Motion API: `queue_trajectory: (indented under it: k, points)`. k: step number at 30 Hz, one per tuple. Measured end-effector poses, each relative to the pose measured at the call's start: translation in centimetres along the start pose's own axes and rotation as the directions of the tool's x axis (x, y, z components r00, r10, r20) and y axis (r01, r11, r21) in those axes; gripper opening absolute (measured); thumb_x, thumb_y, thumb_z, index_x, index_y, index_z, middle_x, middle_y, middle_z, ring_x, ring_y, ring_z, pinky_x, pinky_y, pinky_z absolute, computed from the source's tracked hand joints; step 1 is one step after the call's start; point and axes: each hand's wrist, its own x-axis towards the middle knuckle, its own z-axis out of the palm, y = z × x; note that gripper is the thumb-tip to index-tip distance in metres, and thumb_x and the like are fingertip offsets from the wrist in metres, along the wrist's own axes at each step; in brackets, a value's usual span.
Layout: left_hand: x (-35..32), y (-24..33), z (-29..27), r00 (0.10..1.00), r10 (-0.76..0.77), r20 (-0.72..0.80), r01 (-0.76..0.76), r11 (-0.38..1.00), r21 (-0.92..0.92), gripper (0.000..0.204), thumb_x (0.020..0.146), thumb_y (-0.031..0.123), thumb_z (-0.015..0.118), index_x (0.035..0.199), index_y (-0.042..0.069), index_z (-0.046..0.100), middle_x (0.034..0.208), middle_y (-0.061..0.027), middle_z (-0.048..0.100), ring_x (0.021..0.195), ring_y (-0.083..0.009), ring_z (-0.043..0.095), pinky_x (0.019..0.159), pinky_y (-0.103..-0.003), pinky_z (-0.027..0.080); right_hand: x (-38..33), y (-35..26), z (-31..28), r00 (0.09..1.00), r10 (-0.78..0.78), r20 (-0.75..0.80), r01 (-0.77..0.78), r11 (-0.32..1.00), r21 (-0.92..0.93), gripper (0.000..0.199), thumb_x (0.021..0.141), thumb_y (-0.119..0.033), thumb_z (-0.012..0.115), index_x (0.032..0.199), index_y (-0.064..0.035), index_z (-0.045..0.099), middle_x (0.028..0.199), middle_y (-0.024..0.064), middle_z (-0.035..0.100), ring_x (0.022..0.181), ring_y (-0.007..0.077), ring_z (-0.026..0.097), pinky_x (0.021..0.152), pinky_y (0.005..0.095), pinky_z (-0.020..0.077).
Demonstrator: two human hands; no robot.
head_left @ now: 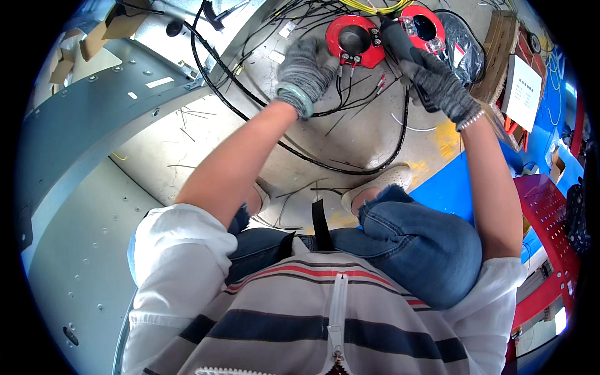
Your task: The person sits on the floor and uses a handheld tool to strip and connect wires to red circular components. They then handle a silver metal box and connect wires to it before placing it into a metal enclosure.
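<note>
My left hand (307,74), in a grey knit glove, is curled against the left side of a red ring-shaped current transformer (334,32) on the floor. Black wires with red-sleeved ends run from the terminals at the ring's lower edge. In my right hand (442,89), also gloved, is a dark power screwdriver (399,42), slanting up and left between this ring and a second red current transformer (439,28). The screwdriver's tip is hard to make out. Just right of the second ring lies a clear plastic bag (465,53).
A thick black cable (325,166) loops across the floor before my feet. Grey metal panels (119,94) stand at left, with a hammer (215,15) behind. At right are a wooden crate (500,47), a white paper sheet (522,94) and a red perforated metal frame (547,206).
</note>
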Motion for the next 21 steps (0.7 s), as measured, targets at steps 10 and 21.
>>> queue_trajectory:
  k: [10, 21]
  points:
    - [0.5, 4.8, -1.8, 0.873, 0.431, 0.230, -0.457, 0.886, 0.077, 0.053, 0.070, 0.030, 0.071, 0.114, 0.009, 0.049, 0.096, -0.0138, 0.060, 0.088, -0.0313, 0.059, 0.076, -0.039, 0.048, -3.0, -1.7, -2.5, 0.953, -0.209, 0.220, 0.034, 0.794, 0.607, 0.049, 0.081, -0.046, 0.060, 0.108, -0.0061, 0.058, 0.088, 0.0106, 0.065, 0.074, 0.0156, 0.065, 0.059, 0.0223, 0.0530]
    - [-1.4, 6.0, 1.8, 0.895, 0.446, -0.031, -0.428, 0.834, -0.350, 0.048, 0.076, 0.034, 0.066, 0.111, 0.005, 0.050, 0.099, -0.0159, 0.058, 0.086, -0.0301, 0.059, 0.076, -0.037, 0.048, -2.0, 0.1, 0.1, 0.860, -0.348, -0.373, 0.450, 0.862, 0.234, 0.029, 0.077, -0.023, 0.070, 0.096, -0.0047, 0.061, 0.077, 0.0026, 0.062, 0.058, 0.0082, 0.056, 0.050, 0.0198, 0.0458]
